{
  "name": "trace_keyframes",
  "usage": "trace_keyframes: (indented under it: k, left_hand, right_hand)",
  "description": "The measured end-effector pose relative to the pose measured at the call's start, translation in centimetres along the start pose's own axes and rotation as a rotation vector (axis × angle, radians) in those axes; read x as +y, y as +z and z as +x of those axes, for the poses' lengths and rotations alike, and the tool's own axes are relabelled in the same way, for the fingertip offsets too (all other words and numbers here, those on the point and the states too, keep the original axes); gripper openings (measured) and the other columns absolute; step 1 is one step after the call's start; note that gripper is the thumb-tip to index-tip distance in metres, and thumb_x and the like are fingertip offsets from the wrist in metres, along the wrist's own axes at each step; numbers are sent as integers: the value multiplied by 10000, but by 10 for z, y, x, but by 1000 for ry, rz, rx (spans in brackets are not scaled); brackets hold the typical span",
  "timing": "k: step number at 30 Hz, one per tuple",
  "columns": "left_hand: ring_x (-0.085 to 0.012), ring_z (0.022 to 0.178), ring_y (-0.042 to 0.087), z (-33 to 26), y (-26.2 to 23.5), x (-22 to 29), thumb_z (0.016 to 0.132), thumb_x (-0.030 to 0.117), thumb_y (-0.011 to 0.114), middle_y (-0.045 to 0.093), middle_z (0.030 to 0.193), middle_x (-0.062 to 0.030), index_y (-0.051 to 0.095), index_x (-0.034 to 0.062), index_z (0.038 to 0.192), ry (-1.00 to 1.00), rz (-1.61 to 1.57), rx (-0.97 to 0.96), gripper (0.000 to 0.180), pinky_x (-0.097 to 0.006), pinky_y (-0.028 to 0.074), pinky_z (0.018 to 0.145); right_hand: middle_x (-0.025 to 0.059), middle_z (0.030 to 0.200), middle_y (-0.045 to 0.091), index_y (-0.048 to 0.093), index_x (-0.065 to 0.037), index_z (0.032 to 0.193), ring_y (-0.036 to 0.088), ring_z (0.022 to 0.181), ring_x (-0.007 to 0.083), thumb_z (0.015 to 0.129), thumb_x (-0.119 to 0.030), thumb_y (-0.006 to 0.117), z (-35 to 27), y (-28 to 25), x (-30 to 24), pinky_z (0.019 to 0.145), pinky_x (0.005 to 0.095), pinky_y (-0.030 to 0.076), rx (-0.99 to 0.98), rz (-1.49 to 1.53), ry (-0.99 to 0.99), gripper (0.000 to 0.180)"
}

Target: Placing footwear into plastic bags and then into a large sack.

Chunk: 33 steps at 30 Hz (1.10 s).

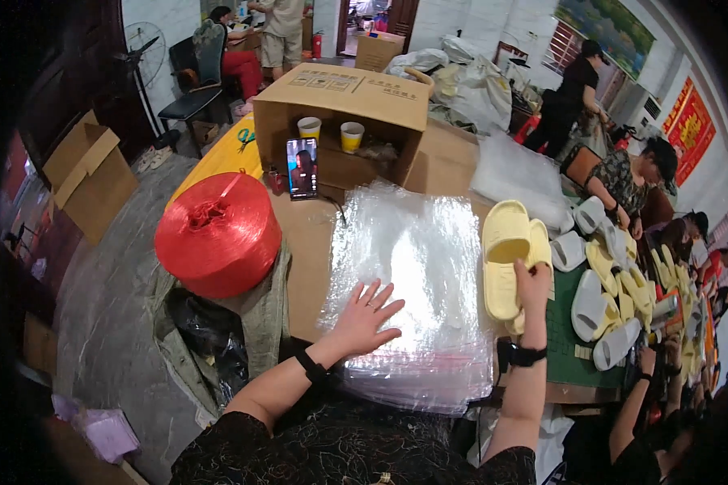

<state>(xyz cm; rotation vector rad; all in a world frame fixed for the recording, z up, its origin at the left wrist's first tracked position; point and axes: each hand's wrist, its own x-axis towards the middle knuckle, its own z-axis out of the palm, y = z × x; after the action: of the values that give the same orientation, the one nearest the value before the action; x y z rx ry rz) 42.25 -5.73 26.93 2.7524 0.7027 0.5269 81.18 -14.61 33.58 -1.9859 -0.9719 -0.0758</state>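
gripping pale yellow slides (504, 238) by side edge w/ r hand (531, 284) curled, just r of clear plastic bag stack (412, 275). resting l hand (364, 318) palm-down on stack w/ fingers spread, gripping nothing. can see red twine roll (218, 242) at l, phone (302, 169) propped nr open cardboard box (344, 90).

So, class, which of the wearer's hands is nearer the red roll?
The left hand, on plastic bags right of the red roll; the right hand is farther, holding the yellow slippers.
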Motion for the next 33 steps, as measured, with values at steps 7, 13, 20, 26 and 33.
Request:
trace_keyframes:
  k: [7, 13, 20, 26, 33]
  left_hand:
    - [-398, 1436, 260, -2, -3, 0, 923, 555, 525, 394, 1513, -154, 499, 179, 1407, 8, -5, 56, 614, -558, 133, 1180]
    - [-301, 1339, 439, 14, -27, 13, 880, 468, 632, 542, 1384, -114, 545, 133, 1351, -20, -104, 63, 584, -493, 261, 1147]
    - [-274, 1318, 467, 10, -35, 16, 810, 412, 749, 538, 1387, -88, 533, 140, 1361, -104, -507, 109, 651, -415, 320, 1132]
    - [-290, 1290, 496, 11, -22, 7, 811, 399, 746, 561, 1359, -109, 571, 122, 1321, 15, -263, 190, 606, -411, 330, 1127]
    - [-314, 1277, 502, 12, -33, 14, 790, 424, 754, 571, 1342, -124, 576, 126, 1316, -62, -471, 154, 630, -430, 362, 1100]
  right_hand:
    - [145, 808, 551, 542, 52, 908, 560, 735, 229, 911, -242, 667, -77, -3, -124, 667, 359, 460, -310, 108, -4, 320]
    - [262, 915, 575, 553, 46, 915, 558, 908, 433, 918, -254, 628, -116, 58, -119, 800, 484, 445, -571, -52, -286, 309]
    - [238, 1183, 521, 566, 22, 1231, 515, 1131, 391, 943, -305, 565, -109, 37, -132, 989, 420, 425, -848, 122, -417, 435]
    - [178, 1319, 469, 461, 7, 1376, 462, 1252, 306, 852, -349, 715, -109, 30, -125, 1023, 409, 414, -1109, 416, -121, 682]
    - [219, 1349, 406, 363, 12, 1430, 424, 1281, 361, 689, -388, 867, -115, 45, -127, 1038, 435, 410, -1020, 387, -202, 981]
